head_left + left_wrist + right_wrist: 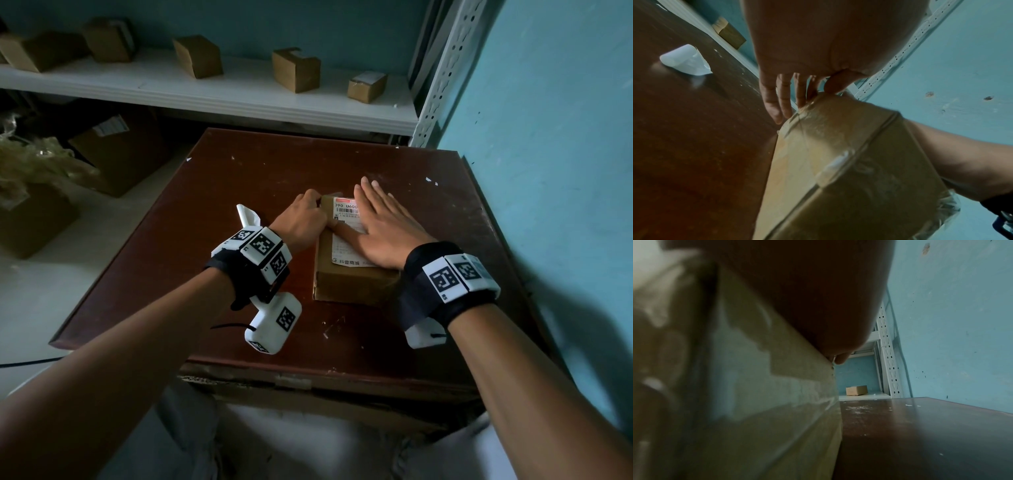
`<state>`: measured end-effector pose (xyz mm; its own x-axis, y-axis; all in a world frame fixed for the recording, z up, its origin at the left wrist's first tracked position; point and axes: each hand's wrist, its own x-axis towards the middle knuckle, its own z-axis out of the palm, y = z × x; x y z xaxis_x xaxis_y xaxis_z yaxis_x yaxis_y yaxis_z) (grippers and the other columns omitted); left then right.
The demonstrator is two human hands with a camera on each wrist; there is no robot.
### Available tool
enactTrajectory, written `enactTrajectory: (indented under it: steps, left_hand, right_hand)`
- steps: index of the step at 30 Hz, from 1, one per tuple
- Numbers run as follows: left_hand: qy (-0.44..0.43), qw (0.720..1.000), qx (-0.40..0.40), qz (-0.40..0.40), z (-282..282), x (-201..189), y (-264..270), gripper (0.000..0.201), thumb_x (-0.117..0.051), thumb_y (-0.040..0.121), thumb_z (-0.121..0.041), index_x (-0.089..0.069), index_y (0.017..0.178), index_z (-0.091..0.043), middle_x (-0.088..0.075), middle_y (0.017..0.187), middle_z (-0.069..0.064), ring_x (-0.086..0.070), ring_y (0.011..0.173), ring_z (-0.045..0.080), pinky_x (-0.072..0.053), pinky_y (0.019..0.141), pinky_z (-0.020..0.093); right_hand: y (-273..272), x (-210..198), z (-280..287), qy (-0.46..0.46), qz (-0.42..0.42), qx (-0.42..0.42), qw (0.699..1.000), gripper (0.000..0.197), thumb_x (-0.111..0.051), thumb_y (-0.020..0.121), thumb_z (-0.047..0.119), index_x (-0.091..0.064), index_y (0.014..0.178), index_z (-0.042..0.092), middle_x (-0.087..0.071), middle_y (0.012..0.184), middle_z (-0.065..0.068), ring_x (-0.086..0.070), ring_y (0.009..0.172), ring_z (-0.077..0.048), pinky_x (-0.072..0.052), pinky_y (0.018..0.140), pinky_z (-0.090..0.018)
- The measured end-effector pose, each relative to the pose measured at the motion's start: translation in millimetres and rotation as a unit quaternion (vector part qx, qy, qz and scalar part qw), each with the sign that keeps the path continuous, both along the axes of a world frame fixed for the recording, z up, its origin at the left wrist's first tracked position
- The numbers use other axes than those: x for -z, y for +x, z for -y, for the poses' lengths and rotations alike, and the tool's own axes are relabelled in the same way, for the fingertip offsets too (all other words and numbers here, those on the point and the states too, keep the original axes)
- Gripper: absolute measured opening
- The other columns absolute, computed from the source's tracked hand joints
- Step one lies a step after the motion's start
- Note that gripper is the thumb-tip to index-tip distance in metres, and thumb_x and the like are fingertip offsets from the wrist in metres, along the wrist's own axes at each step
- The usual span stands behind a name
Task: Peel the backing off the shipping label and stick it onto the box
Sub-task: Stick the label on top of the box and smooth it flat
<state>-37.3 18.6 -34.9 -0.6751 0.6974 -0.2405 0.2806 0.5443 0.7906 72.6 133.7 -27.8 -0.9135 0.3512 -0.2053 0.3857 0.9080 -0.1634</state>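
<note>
My right hand (383,233) is pressing flat, fingers straight, on the label (346,212) reading "390 U600"; my left hand (303,219) is curling against the box (352,284).

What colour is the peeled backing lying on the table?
White, curled backing; clearest in the left wrist view.

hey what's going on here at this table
A person is sticking a shipping label onto a cardboard box on a brown table. The right hand lies flat on the label, pressing it down, while the left hand steadies the box's far left edge. A curled white backing sheet lies on the table nearby.
</note>
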Motion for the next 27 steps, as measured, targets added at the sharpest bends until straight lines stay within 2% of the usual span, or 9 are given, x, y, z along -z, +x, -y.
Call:
enactTrajectory:
  steps: [4, 12, 27]
  left_hand:
    - [0.000, 1.000, -0.003, -0.006, -2, 1, 1, 0.040, -0.039, 0.095, -0.027, -0.038, 0.132, -0.012, -0.050, 0.129, 0.011, -0.056, 0.110, 0.028, -0.049, 0.095, 0.048]
    - [-0.005, 1.000, 0.005, -0.017, -3, 3, 0, 0.035, -0.029, 0.098, -0.025, -0.036, 0.130, -0.013, -0.046, 0.135, 0.011, -0.055, 0.113, 0.029, -0.049, 0.096, 0.049]
    - [-0.005, 1.000, 0.002, -0.023, -5, 5, -1, 0.032, -0.028, 0.102, -0.025, -0.035, 0.129, -0.011, -0.045, 0.133, 0.014, -0.055, 0.114, 0.029, -0.049, 0.096, 0.047]
  right_hand:
    - [3, 1, -1, -0.005, -0.004, 0.001, 1.000, 0.096, -0.010, 0.086, 0.079, 0.012, 0.156, 0.016, 0.022, 0.162, 0.001, 0.020, 0.148, -0.010, 0.010, 0.120, -0.030]
    - [10, 4, -3, -0.002, -0.014, -0.001, 1.000, 0.090, -0.008, 0.090, 0.076, 0.012, 0.156, 0.019, 0.024, 0.161, 0.003, 0.022, 0.148, -0.010, 0.010, 0.121, -0.031]
    - [21, 5, 3, 0.014, -0.029, -0.014, 0.999, 0.077, -0.009, 0.098, 0.064, 0.011, 0.156, 0.017, 0.022, 0.162, 0.002, 0.021, 0.148, -0.010, 0.014, 0.115, -0.026]
